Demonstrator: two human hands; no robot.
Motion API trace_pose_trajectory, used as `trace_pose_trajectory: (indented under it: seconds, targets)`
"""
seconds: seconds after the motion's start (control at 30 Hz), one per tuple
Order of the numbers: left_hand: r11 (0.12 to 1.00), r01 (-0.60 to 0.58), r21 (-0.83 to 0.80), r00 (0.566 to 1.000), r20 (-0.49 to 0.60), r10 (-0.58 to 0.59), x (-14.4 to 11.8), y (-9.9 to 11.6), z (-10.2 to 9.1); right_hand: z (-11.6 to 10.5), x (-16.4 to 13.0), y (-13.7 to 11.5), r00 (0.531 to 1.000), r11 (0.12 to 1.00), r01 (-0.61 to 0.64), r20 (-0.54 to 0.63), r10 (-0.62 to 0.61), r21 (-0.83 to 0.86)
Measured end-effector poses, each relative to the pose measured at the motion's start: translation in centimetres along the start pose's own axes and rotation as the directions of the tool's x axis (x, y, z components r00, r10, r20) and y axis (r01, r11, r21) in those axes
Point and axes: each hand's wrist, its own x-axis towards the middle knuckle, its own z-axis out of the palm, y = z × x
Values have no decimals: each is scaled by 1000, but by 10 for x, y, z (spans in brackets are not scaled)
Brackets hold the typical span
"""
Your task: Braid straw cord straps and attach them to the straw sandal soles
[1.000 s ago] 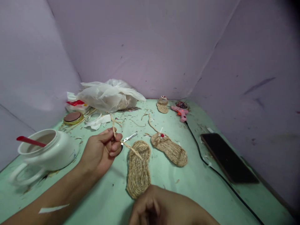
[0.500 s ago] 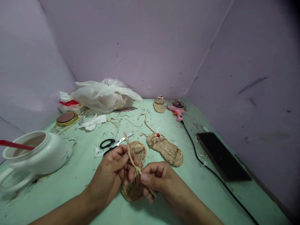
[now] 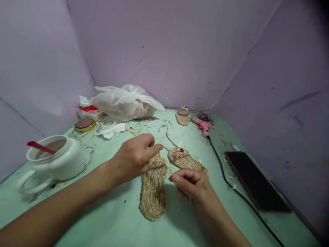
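Half a second ago our two hands were close together over the straw sole, and now they have moved apart. Our left hand (image 3: 133,157) has gone up to the top end of the straw sole (image 3: 153,188), with the fingers pinched shut on the end of a thin straw cord (image 3: 169,168) (we can only see a little bit of it). Our right hand (image 3: 191,185) is lower down, just beside the sole, and its thumb and finger are pinched together on the other end of that cord. The scissors we saw before are now hidden behind our left hand.

The sole lies flat on the desk (image 3: 102,212), between our two hands. A second straw sandal (image 3: 186,159) with a red bead lies just beside it, touching our right hand.

What could go wrong? We think the cord could slip out of our pinch, because it is so thin. Our right hand could also bump the second sandal and push it away. The pink glue gun (image 3: 203,125) at the back is plugged in by a black cord (image 3: 223,171), so a sleeve or arm could catch that.

The desk is pale green, with little bits of straw all over it. A white pot (image 3: 59,161) with a red spoon stands on the left, a plastic bag (image 3: 125,103) sits at the back, and a black phone (image 3: 254,180) lies on the right. Plain purple walls stand all around.
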Motion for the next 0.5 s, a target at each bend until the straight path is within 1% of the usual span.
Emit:
trace_pose_trajectory:
  seconds: [0.03,0.07,0.1,0.17,0.23,0.3,0.4,0.43,0.5]
  targets:
    - [1000,-13,16,1000,-11,14,0,-2,2,0,1,1,1000,1000,27,6,-27,-1]
    - [1000,0,-9,999,-34,0,0,-2,4,0,1,0,998,998,60,12,-60,4]
    - [997,39,-68,997,-57,-43,1,-3,5,0,2,0,995,995,95,12,-95,8]
    - [955,168,-243,980,-66,-189,1,-2,6,1,4,-2,987,987,160,10,-160,-11]
    - [858,322,-400,937,7,-349,2,-3,9,2,8,-2,984,983,177,-10,-178,-56]
    - [753,451,-479,882,113,-457,1,-5,12,3,12,2,987,985,148,-55,-154,-92]
    - [651,562,-510,818,229,-527,-2,-12,19,3,18,10,985,988,99,-133,-114,-115]
    - [635,580,-510,807,251,-535,-4,-13,21,3,19,12,983,989,91,-146,-108,-120]
    - [631,593,-500,800,274,-534,-6,-15,24,3,20,15,987,990,78,-130,-93,-116]
